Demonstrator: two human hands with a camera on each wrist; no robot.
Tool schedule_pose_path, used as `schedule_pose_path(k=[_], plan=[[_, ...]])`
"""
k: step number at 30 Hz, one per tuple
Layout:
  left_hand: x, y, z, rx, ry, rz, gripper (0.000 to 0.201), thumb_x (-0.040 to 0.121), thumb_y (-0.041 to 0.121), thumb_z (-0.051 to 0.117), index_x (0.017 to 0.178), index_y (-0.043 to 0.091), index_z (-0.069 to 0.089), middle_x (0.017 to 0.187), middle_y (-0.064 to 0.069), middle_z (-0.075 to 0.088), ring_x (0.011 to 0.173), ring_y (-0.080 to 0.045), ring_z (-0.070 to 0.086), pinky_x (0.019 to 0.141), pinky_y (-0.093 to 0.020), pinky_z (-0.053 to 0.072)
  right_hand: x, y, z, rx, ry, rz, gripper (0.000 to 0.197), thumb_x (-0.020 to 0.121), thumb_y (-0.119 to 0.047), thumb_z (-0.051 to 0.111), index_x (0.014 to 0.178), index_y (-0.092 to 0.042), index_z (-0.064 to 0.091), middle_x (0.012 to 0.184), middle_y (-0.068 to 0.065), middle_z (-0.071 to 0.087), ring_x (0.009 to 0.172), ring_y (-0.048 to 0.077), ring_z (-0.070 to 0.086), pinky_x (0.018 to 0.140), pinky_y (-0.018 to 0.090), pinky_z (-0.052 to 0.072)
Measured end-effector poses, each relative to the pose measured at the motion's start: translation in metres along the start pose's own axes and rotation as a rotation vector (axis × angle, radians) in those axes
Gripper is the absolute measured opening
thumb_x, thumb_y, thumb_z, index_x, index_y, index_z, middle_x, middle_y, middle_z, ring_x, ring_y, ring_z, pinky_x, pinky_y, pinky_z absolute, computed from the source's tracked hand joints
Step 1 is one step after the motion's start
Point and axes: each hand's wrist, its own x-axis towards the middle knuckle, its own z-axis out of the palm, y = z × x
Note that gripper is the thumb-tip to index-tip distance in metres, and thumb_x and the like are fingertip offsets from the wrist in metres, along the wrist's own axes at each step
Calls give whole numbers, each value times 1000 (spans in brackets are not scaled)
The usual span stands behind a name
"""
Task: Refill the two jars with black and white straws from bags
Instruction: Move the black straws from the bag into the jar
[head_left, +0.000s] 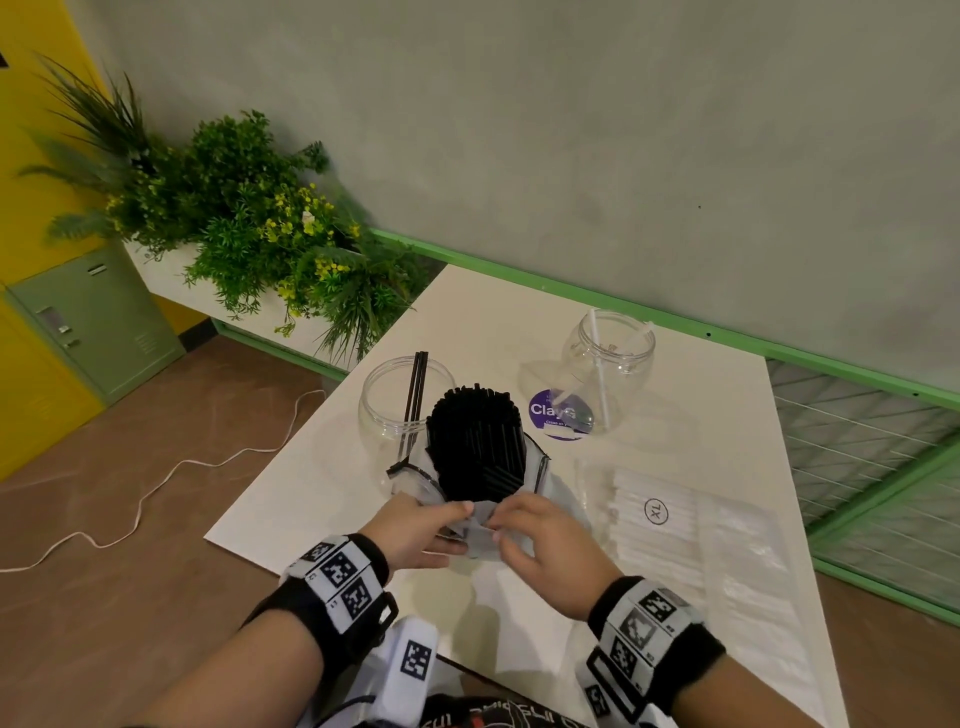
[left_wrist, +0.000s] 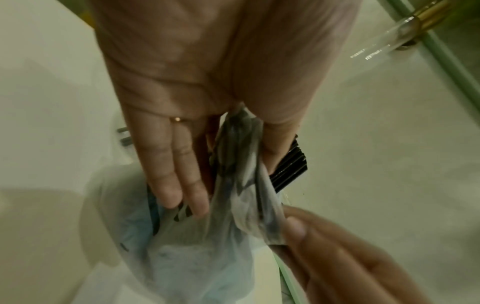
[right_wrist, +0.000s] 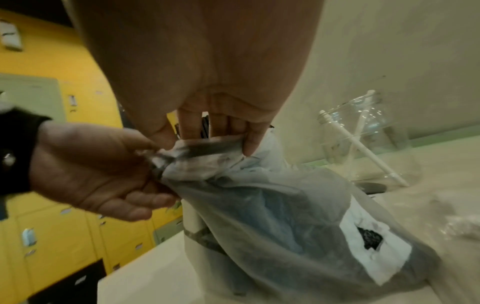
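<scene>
A thick bundle of black straws (head_left: 475, 441) stands upright in a clear plastic bag (head_left: 537, 470) at the table's middle. My left hand (head_left: 460, 514) and right hand (head_left: 496, 525) both pinch the bag's near edge, close together. In the left wrist view my thumb and fingers (left_wrist: 182, 185) gather the crumpled bag film (left_wrist: 241, 164) beside the black straws (left_wrist: 288, 164). In the right wrist view my fingertips (right_wrist: 249, 142) hold the bag (right_wrist: 272, 205). The left jar (head_left: 384, 410) behind holds a few black straws. The right jar (head_left: 610, 358) holds a few white straws.
A flat bag of white straws (head_left: 670, 519) marked XL lies on the white table (head_left: 322, 499) to the right. A purple round sticker (head_left: 545, 413) sits between the jars. A planter (head_left: 249, 223) stands beyond the table's left corner, and a white cable (head_left: 156, 483) runs across the floor.
</scene>
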Motion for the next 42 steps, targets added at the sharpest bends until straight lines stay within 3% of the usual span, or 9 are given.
schedule_pose_path(k=[4,11,16,19,23,27,31,36,42], plan=[[6,-2,4,100,116,35,25,84,7,66,100,-12,61,81,-20,67,62,-17,69,60,-28,54,11,3,-12,5,191,80,17,92,-19,50,100,-16,66,102,-7,58,80,6,54,75,21,44],[5,-5,4,220,80,227,16,87,-1,58,100,5,65,93,-16,67,79,-20,63,68,-24,57,31,2,-19,-178,22,196,60,81,-16,70,136,-18,46,132,0,48,119,20,44,99,26,38],[3,-4,4,244,98,245,18,88,-3,56,98,-17,60,83,-18,61,77,-23,61,82,-45,55,46,0,-24,-311,-97,250,63,75,-24,72,133,-19,49,125,3,51,111,25,40,93,30,38],[2,-5,5,208,98,240,17,89,-6,54,75,-6,62,61,-3,62,61,-12,60,82,-42,54,53,0,-29,-331,-165,247,59,72,-27,75,127,-17,54,120,4,52,108,25,41,90,33,41],[2,-2,2,205,66,266,12,86,2,60,95,1,67,84,-14,66,78,-22,60,79,-38,54,55,-1,-33,-239,-209,274,56,72,-24,76,121,-15,51,102,4,57,106,23,43,84,34,44],[5,-2,-1,187,71,226,21,81,18,71,100,9,69,93,-9,70,87,-19,65,77,-33,58,54,3,-33,-236,-198,225,46,74,-29,76,115,-18,59,108,1,62,101,20,42,81,30,40],[7,-1,-1,205,102,200,33,78,25,75,98,0,69,88,-23,67,83,-18,64,67,-28,56,51,9,-39,-115,-80,204,34,71,-34,81,95,-15,65,93,-1,62,93,18,43,76,29,37],[8,-1,4,222,119,221,31,79,33,73,96,7,70,92,-14,72,86,-17,69,75,-36,55,43,13,-52,10,212,142,30,69,-32,84,78,-16,60,75,-13,54,85,18,50,73,29,41],[11,3,6,300,142,227,45,79,41,71,90,-3,71,86,-17,73,72,-12,70,62,-23,50,35,14,-52,32,383,147,27,83,-22,73,104,-18,55,85,-8,58,79,15,57,70,26,45]])
